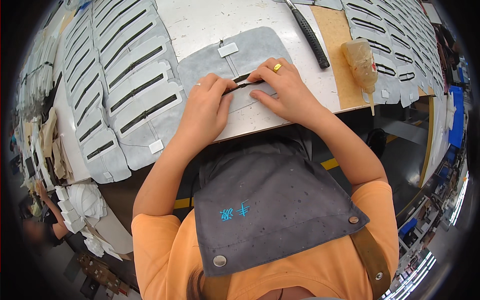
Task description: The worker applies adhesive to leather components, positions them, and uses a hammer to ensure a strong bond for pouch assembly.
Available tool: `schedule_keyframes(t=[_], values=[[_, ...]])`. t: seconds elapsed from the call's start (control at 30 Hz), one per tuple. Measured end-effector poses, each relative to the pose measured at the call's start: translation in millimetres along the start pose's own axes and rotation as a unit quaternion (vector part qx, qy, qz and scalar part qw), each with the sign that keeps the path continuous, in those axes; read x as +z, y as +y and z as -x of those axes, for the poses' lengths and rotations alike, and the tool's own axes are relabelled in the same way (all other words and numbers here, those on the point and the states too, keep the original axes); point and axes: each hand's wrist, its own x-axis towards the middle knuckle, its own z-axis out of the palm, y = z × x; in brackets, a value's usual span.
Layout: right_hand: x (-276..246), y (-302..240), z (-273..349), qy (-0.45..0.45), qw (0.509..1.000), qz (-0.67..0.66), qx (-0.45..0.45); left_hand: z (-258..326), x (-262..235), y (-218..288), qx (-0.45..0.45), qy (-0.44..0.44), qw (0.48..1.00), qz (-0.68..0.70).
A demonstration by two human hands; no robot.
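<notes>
Item: grey felt panel (250, 52), flat on the white worktable (200, 20), with a black zipper strip (243, 83) laid across its near part.

Left hand (205, 107): fingers curled, tips pressed down on the left end of the zipper strip; thumb alongside. It pins rather than grips; nothing is lifted.

Right hand (285, 90): fingers bent, tips pressing the right end of the strip, thumb flat on the panel just below. A gold ring sits on one finger.

The strip runs between the two sets of fingertips, touching both. A small white tab (228, 49) lies on the panel beyond the fingers.

Edges and room: the table's near edge passes just under both wrists; bare tabletop lies beyond the panel.

Surroundings: left of the left fingers, close by, overlapping rows of finished grey panels (125, 75) with black slots. Right of the right fingers, a black-handled hammer (310, 35), then a glue bottle (362, 62) on a brown board (340, 40), and more stacked panels (395, 40) farther right.
</notes>
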Motion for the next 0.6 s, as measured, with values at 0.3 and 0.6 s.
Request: schedule_keyframes(t=[0.3, 0.6], values=[[0, -5, -10, -0.073, 0.997, -0.022, 0.000, 6, 1, -5, 0.000, 0.007, 0.999, 0.043], [7, -10, 1, 0.007, 0.986, 0.117, -0.115, 11, 7, -7, 0.071, 0.033, 0.996, -0.042]])
